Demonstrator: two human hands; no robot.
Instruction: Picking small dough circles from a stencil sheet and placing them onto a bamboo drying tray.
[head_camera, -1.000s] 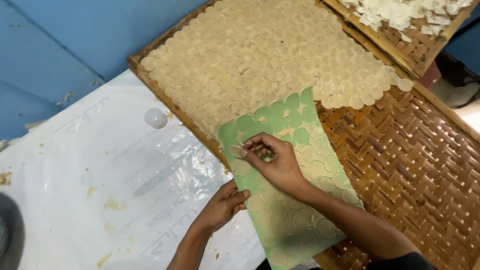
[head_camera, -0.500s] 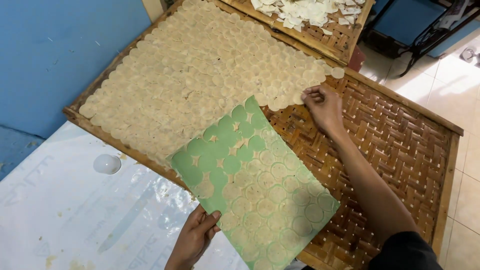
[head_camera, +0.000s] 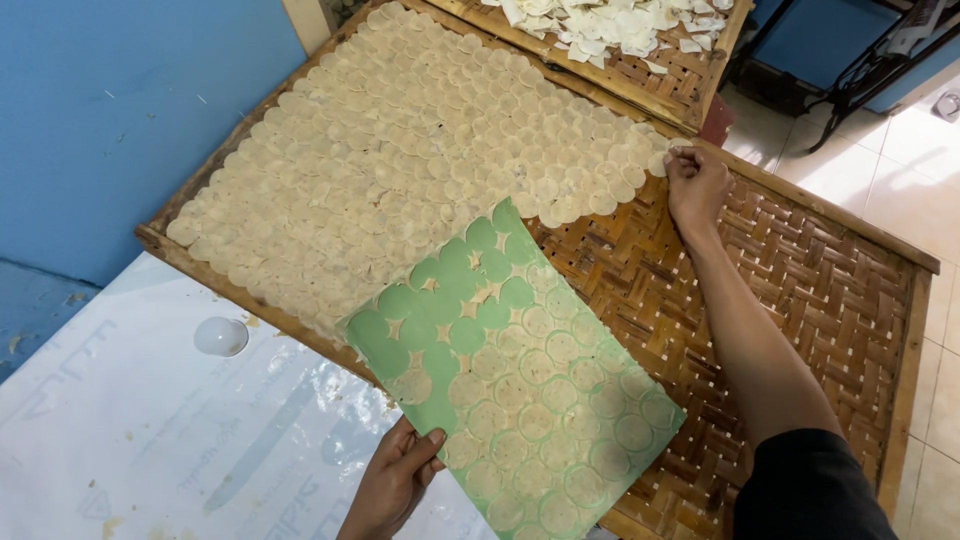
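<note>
Green sheet (head_camera: 520, 390): lies tilted across the near edge of the woven bamboo tray (head_camera: 800, 290), carrying rows of pale round wafers (head_camera: 540, 420), several spots at its 11 o'clock end bare.

Left hand (head_camera: 395, 480): at the sheet's 7 o'clock edge, fingers pinching that edge, thumb on top.

Right hand (head_camera: 697, 185): at 1 o'clock from the sheet, fingers pressed together on a single wafer at the border of the laid discs (head_camera: 400, 160), which cover the tray's 10 o'clock half.

White plastic-covered surface (head_camera: 150, 430): at 8 o'clock, bearing a small clear dome (head_camera: 221, 336).

Second tray (head_camera: 620, 50): at 12 o'clock, holding broken white pieces.
</note>
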